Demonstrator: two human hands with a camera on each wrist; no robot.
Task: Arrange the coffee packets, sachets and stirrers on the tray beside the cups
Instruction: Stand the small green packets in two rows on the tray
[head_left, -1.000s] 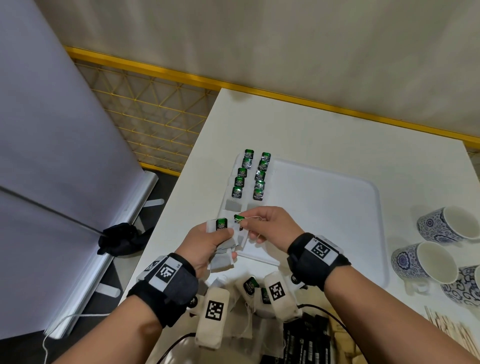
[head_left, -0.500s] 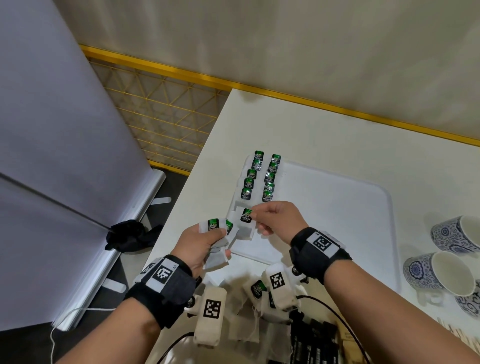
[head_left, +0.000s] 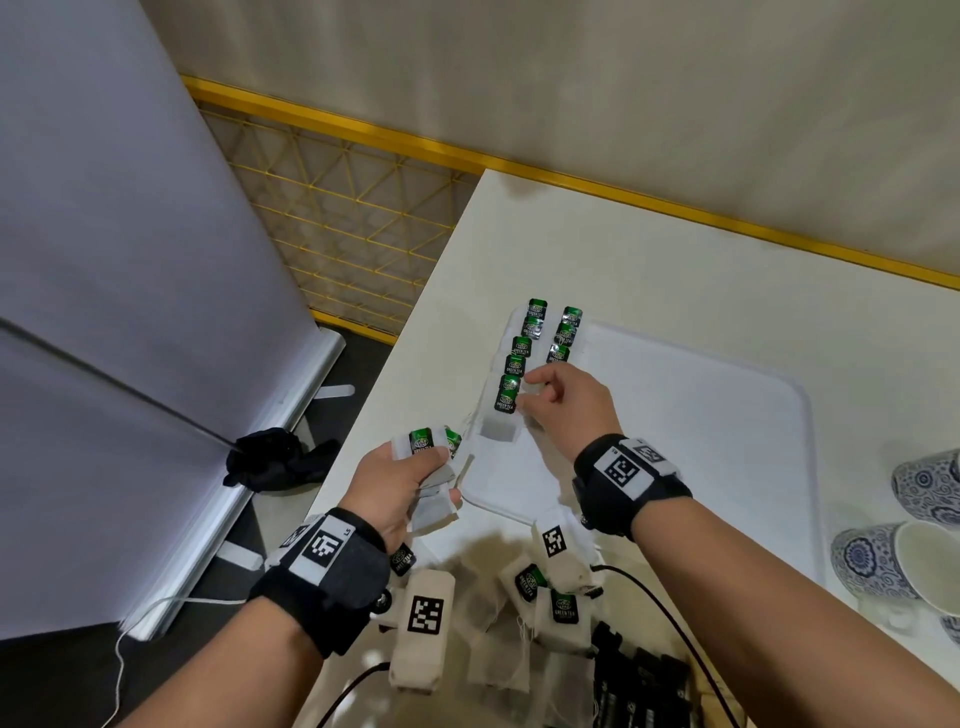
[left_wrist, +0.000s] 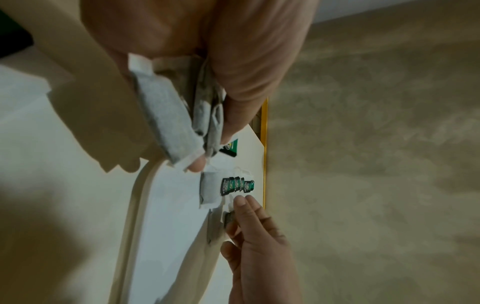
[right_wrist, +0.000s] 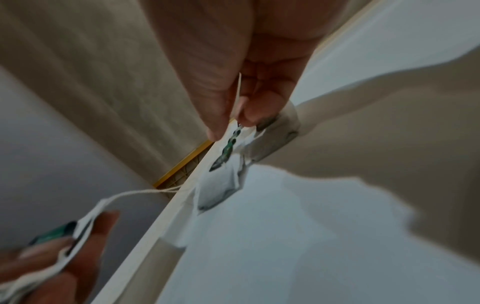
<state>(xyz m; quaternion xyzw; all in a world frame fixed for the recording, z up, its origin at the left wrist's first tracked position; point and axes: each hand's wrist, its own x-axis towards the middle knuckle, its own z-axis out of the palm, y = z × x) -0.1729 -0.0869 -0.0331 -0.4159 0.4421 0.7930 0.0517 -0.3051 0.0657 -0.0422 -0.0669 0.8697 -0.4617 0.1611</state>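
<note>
A white tray (head_left: 701, 441) lies on the white table. At its left end lie two rows of tea bags with green tags (head_left: 519, 353). My right hand (head_left: 530, 397) is at the near end of these rows. Its thumb and finger pinch the edge of a tea bag (right_wrist: 237, 96) lying beside the nearest green tag (head_left: 506, 402). My left hand (head_left: 431, 467) hovers just off the tray's left corner and grips a bundle of tea bags (left_wrist: 166, 119). A string (right_wrist: 135, 192) trails from that bundle. Blue-patterned cups (head_left: 893, 566) stand at the right.
More loose tea bags (head_left: 561, 608) and black packets (head_left: 639, 691) lie at the table's near edge. The table's left edge drops to the floor, where a black glove (head_left: 275, 460) lies by a grey panel (head_left: 130, 260). A yellow mesh fence (head_left: 343, 223) stands behind.
My right hand moved away from the left hand and forward over the tray, bringing a tea bag down at the near end of the rows. The left hand kept its bundle.
</note>
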